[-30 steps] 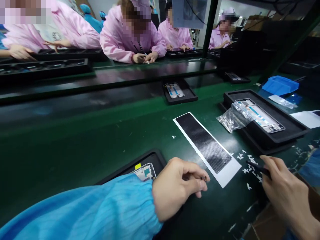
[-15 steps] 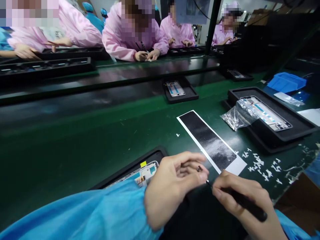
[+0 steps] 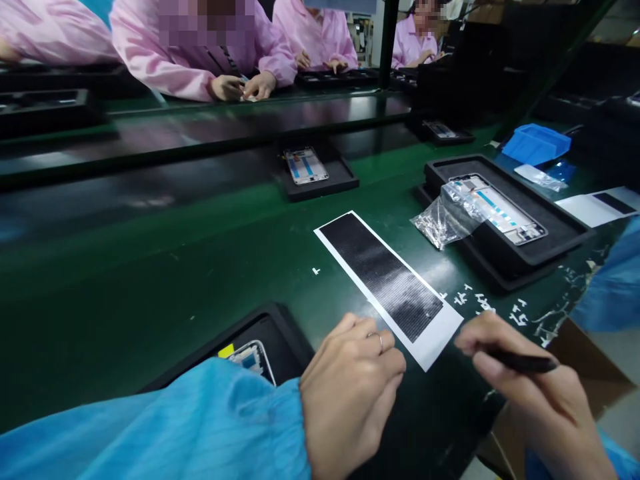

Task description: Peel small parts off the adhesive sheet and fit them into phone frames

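Note:
My left hand (image 3: 356, 380), with a ring on one finger, is closed beside the near edge of a white sheet (image 3: 445, 339) that bears a black panel of fine rows. Its fingertips are turned down and hidden, so whatever they hold cannot be seen. My right hand (image 3: 530, 380) grips a black pen-like tool (image 3: 525, 361) just right of the sheet's near corner; the tip is hidden. Small white T-shaped pieces (image 3: 519, 312) are scattered beyond that hand. Partly behind my left sleeve, a phone frame (image 3: 255, 358) with a yellow tab lies in a black tray (image 3: 287, 337).
A stacked black tray (image 3: 565, 230) at right carries another phone frame (image 3: 515, 213) and a clear bag (image 3: 445, 217) of small parts. Behind it is a blue bin (image 3: 537, 144). Another tray (image 3: 345, 177) stands farther back. Co-workers in pink work across the bench.
My hands have moved apart; the right one went right with the tool. My left hand has turned palm-down, and the small dark part at its fingers no longer shows. The view has shifted right.

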